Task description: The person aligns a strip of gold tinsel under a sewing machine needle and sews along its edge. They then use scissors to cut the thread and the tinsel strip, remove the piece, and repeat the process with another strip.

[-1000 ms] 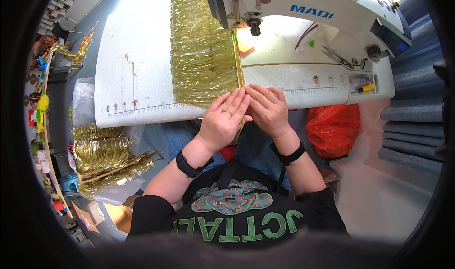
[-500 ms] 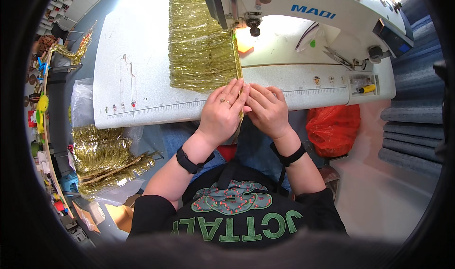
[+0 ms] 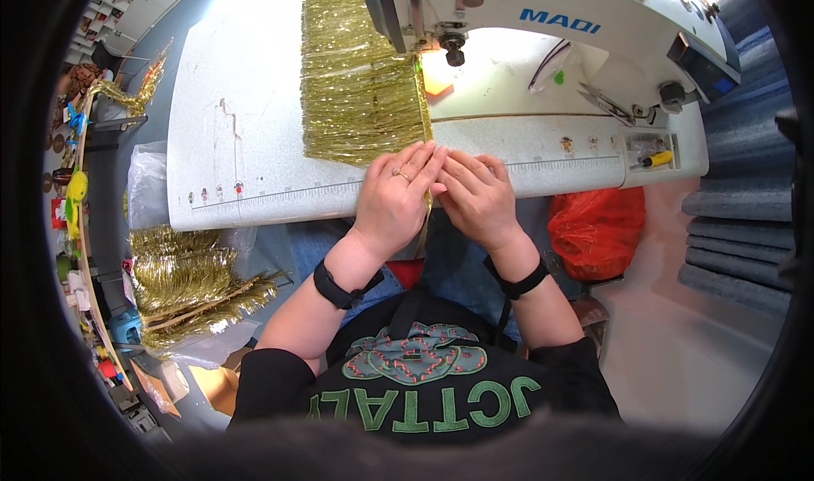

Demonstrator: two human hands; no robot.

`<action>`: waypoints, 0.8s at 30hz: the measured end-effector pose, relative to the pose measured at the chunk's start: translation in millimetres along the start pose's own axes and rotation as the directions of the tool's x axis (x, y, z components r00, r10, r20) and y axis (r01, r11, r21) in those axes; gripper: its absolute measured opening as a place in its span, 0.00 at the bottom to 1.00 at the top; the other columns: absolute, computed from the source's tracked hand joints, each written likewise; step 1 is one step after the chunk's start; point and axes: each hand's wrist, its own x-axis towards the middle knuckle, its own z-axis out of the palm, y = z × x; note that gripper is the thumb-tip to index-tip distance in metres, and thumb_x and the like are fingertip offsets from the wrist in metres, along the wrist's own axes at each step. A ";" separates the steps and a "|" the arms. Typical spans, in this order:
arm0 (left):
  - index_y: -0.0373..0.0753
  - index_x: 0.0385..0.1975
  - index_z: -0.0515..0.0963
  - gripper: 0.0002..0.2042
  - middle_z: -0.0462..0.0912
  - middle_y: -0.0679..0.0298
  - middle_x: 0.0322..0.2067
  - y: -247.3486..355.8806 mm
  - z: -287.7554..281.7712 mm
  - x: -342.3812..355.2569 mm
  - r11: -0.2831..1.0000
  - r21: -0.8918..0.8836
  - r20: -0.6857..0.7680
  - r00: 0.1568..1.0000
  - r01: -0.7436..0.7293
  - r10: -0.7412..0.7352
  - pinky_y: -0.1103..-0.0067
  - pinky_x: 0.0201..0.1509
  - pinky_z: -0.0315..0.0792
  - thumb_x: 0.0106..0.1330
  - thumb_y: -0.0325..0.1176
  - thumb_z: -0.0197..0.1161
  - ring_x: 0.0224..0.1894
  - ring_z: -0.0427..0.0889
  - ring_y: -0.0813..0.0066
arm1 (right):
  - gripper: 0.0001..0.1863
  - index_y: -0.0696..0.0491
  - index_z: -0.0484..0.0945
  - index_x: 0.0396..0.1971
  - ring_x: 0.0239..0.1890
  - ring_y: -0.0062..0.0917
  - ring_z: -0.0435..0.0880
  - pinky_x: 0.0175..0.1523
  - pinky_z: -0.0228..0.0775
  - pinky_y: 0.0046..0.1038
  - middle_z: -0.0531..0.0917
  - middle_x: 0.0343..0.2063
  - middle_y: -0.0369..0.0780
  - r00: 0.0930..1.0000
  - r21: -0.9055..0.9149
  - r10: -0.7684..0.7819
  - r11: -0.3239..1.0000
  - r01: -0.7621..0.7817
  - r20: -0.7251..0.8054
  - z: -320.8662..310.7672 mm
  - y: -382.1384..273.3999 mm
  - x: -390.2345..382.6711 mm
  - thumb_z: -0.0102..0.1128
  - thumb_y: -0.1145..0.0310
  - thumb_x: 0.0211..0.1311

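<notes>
Gold tinsel fringe (image 3: 360, 100) lies on the pale sewing table, its strands spread leftward from a narrow band (image 3: 422, 108). That band runs from under the head of a white sewing machine (image 3: 560, 15) toward me. At the table's front edge my left hand (image 3: 393, 197) and my right hand (image 3: 476, 194) meet over the band, fingertips together and closed on it. A ring is on the left hand. My fingers hide part of the band, and a thin tail of it hangs below them toward my lap. The needle area is hidden behind the machine head.
Thread snips (image 3: 604, 101) lie under the machine arm. A tray (image 3: 649, 152) at the table's right holds a yellow screwdriver (image 3: 656, 159). A red plastic bag (image 3: 595, 235) sits below on the right. More gold fringe (image 3: 182, 278) hangs over clear plastic at the left.
Both hands keep their hold on the band and have shifted only very slightly, with the right thumb a little farther up. The fringe looks almost unchanged.
</notes>
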 end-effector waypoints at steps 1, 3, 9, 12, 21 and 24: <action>0.35 0.62 0.80 0.22 0.84 0.55 0.58 -0.4 -0.9 1.1 1.000 0.002 0.004 1.000 -0.004 0.004 0.64 0.64 0.70 0.67 0.31 0.63 0.61 0.81 0.60 | 0.13 0.49 0.84 0.46 0.58 0.23 0.83 0.61 0.68 0.33 0.87 0.52 0.33 1.000 0.005 0.005 1.000 -0.005 0.006 -0.2 -0.3 0.6 0.69 0.62 0.64; 0.35 0.62 0.79 0.22 0.85 0.55 0.58 -0.9 -2.0 3.4 1.000 -0.001 0.009 1.000 -0.001 0.001 0.64 0.64 0.69 0.68 0.32 0.63 0.61 0.82 0.61 | 0.14 0.50 0.84 0.47 0.59 0.23 0.83 0.62 0.68 0.34 0.87 0.52 0.34 1.000 0.012 0.014 1.000 -0.014 0.013 -1.3 -0.5 2.0 0.69 0.63 0.63; 0.34 0.58 0.78 0.18 0.85 0.56 0.56 -0.1 -1.9 5.2 0.997 -0.048 -0.006 0.998 0.063 -0.063 0.64 0.66 0.68 0.71 0.32 0.62 0.60 0.82 0.62 | 0.14 0.51 0.83 0.47 0.59 0.24 0.82 0.64 0.66 0.35 0.87 0.51 0.35 0.999 0.033 -0.021 0.999 0.019 0.049 -5.3 3.1 9.5 0.69 0.65 0.63; 0.34 0.56 0.76 0.16 0.85 0.55 0.56 -2.7 1.5 6.0 0.993 -0.079 -0.032 0.996 0.083 -0.086 0.64 0.66 0.68 0.72 0.32 0.62 0.60 0.82 0.61 | 0.12 0.51 0.83 0.45 0.58 0.24 0.83 0.64 0.66 0.35 0.87 0.51 0.34 0.999 0.029 -0.020 0.999 0.019 0.046 -6.8 2.7 14.4 0.68 0.65 0.64; 0.34 0.58 0.70 0.16 0.86 0.53 0.53 -21.7 13.8 23.3 0.982 -0.113 -0.026 0.988 0.150 -0.154 0.62 0.67 0.65 0.76 0.34 0.59 0.57 0.84 0.58 | 0.09 0.51 0.80 0.41 0.61 0.27 0.82 0.65 0.67 0.36 0.86 0.55 0.36 0.998 -0.017 0.016 1.000 -0.015 0.068 0.3 9.3 38.2 0.67 0.65 0.64; 0.34 0.57 0.70 0.15 0.87 0.53 0.50 -26.9 13.6 33.1 0.974 -0.133 -0.007 0.982 0.186 -0.188 0.62 0.66 0.64 0.78 0.37 0.56 0.54 0.85 0.58 | 0.12 0.51 0.79 0.42 0.63 0.27 0.81 0.66 0.66 0.38 0.85 0.58 0.37 0.993 -0.055 0.030 0.998 -0.024 0.117 5.2 14.7 44.2 0.68 0.64 0.63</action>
